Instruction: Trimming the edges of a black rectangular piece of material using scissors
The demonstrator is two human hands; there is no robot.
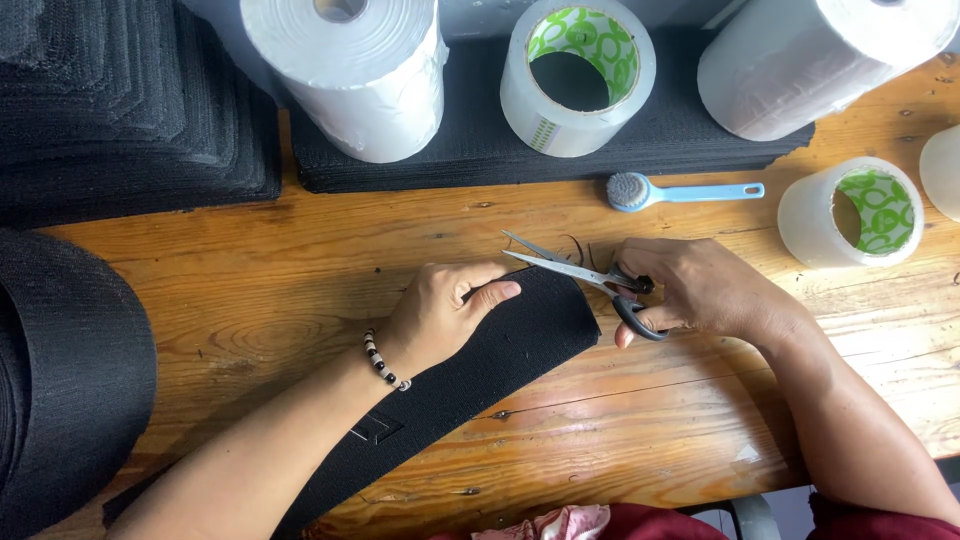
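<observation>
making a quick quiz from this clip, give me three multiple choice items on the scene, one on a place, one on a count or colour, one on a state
1. Where does the blue-handled brush lie?
A. on the wooden table beyond the hands
B. on the black strip
C. inside a tape roll

2. How many clear tape rolls with green-patterned cores show?
A. one
B. two
C. four

3. How do the scissors stand?
A. shut, lying alone on the table
B. open, held in the right hand
C. open, held in the left hand

Answers: 1 A, it rests on bare wood above the right hand. 2 B, one tape roll at the top, another tape roll at right. 3 B, the blades are parted at the edge of the black strip, which the left hand presses down.
</observation>
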